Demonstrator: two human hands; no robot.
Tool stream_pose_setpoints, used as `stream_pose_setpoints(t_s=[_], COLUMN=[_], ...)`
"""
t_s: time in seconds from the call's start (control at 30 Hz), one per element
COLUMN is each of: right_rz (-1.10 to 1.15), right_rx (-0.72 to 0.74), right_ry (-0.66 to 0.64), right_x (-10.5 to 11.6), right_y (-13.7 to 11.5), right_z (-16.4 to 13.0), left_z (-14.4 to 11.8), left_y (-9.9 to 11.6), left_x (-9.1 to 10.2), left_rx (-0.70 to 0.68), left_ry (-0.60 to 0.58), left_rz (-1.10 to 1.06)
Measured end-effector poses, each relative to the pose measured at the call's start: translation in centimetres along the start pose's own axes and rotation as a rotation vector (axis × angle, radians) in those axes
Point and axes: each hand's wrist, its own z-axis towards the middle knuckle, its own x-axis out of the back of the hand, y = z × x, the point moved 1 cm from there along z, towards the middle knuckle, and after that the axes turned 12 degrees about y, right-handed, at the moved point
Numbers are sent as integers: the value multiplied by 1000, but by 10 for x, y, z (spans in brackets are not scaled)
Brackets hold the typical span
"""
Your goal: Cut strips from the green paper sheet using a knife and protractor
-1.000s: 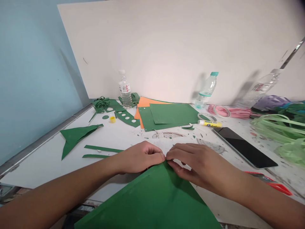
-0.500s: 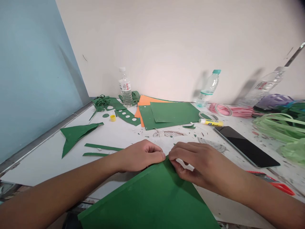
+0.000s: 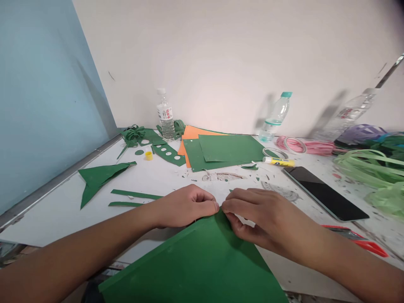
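A large green paper sheet (image 3: pixel 202 265) lies in front of me, hanging over the table's near edge, its far corner pointing away. My left hand (image 3: pixel 186 206) pinches that corner from the left between thumb and forefinger. My right hand (image 3: pixel 261 219) pinches the same corner from the right, fingertips almost touching the left thumb. A small white strip shows under the right hand's fingers; I cannot tell what it is.
On the white table (image 3: pixel 63 210): green scraps (image 3: pixel 97 179), a stack of green and orange sheets (image 3: pixel 221 151), a yellow glue stick (image 3: pixel 279 161), tape rolls (image 3: pixel 274 152), a phone (image 3: pixel 325 192), red-handled scissors (image 3: pixel 362 242), water bottles (image 3: pixel 166 114), light green strips (image 3: pixel 369 168).
Both hands stay on the sheet's corner. The right hand's fingers shifted slightly along the corner, and the sheet's near edge moved a little to the left.
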Motion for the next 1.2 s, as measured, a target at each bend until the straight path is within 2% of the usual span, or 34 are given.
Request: stream_pose_setpoints(t_s=[0.27,1.03,1.2], right_rz=[-13,48,42], right_rx=[-16,-33,-46], right_ry=[17,-4,31], right_x=[6,0,4], right_y=[1,2,4], right_z=[0,-3,-2], left_z=[1,-2,-1], left_y=[-1,3,1], left_x=[2,2,3], left_rx=[-4,-33,-39], left_ry=[-3,-25,-24], left_rz=[-9,34,31])
